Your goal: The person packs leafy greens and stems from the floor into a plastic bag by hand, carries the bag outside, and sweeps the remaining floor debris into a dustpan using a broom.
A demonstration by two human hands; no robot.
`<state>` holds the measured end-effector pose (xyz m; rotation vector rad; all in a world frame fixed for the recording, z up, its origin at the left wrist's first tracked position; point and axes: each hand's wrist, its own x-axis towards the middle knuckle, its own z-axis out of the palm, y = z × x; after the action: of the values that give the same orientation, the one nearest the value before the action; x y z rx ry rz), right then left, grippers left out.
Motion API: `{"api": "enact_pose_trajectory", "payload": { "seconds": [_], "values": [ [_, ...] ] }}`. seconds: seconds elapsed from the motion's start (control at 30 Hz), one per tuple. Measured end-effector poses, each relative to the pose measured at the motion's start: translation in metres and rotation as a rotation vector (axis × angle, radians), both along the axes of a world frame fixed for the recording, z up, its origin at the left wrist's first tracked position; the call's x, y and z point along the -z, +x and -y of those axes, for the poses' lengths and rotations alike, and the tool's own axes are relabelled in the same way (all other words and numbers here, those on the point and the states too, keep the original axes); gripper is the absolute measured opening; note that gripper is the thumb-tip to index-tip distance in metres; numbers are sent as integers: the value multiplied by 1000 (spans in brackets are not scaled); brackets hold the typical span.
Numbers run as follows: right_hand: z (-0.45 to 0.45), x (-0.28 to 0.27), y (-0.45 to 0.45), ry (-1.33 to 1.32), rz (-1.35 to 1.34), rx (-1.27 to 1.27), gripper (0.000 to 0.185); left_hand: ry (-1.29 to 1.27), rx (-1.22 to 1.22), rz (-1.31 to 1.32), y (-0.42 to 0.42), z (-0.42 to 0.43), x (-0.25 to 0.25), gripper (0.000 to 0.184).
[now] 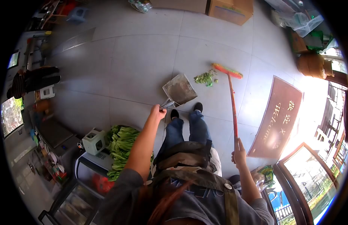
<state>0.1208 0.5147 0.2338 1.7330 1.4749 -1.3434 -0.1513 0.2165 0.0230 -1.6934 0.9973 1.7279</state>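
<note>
My left hand [158,112] is wrapped round the handle of a metal dustpan [180,90], whose flat pan is held out over the tiled floor in front of my feet. A broom [233,101] with a long red handle is in my right hand [239,153], gripped near its upper end. The broom head [227,70], red with greenish-yellow bristles, rests on the floor at the far side. Between the dustpan and the broom head lies a small pile of green leaf scraps [206,78].
A brown welcome mat [278,118] lies at the right, near the bright doorway. Leafy greens [122,144] and a light plastic stool [93,141] are at the lower left. Cardboard boxes [231,10] stand at the top. Another person [35,80] is at the far left.
</note>
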Motion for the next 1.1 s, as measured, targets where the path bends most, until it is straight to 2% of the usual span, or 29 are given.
{"api": "enact_pose_trajectory", "payload": {
  "seconds": [0.23, 0.33, 0.43, 0.5, 0.57, 0.63, 0.7, 0.8, 0.87, 0.97, 1.1],
  "values": [
    [10, 52, -63, -133, -152, 253, 57, -25, 73, 16, -14, -28, 18, 11],
    [1, 109, -77, -140, -222, 536, 55, -10, 114, 52, -20, -35, 46, 11],
    [13, 165, -81, -206, -169, 353, 51, 20, 164, 120, -33, -33, 90, 13],
    [60, 162, -96, -143, -203, 295, 20, 6, 174, 137, -42, -44, 74, 14],
    [100, 165, -95, -161, -178, 188, 31, -8, 164, 118, -53, -66, 30, 14],
    [136, 132, -103, -179, -123, 128, 47, -7, 172, 150, -57, -75, 43, 14],
    [159, 125, -91, -322, -107, 168, 58, -22, 175, 136, -60, -81, 46, 14],
    [153, 96, -78, -445, -153, 156, 61, -27, 178, 150, -64, -80, 44, 14],
    [120, 69, -64, -588, -176, 300, 57, -47, 187, 162, -59, -71, 42, 14],
    [104, 34, -41, -521, -158, 247, 52, -66, 194, 161, -53, -59, 37, 13],
    [92, 35, -48, -371, -220, 158, 50, -100, 179, 146, -33, -37, 31, 12]
  ]
}}
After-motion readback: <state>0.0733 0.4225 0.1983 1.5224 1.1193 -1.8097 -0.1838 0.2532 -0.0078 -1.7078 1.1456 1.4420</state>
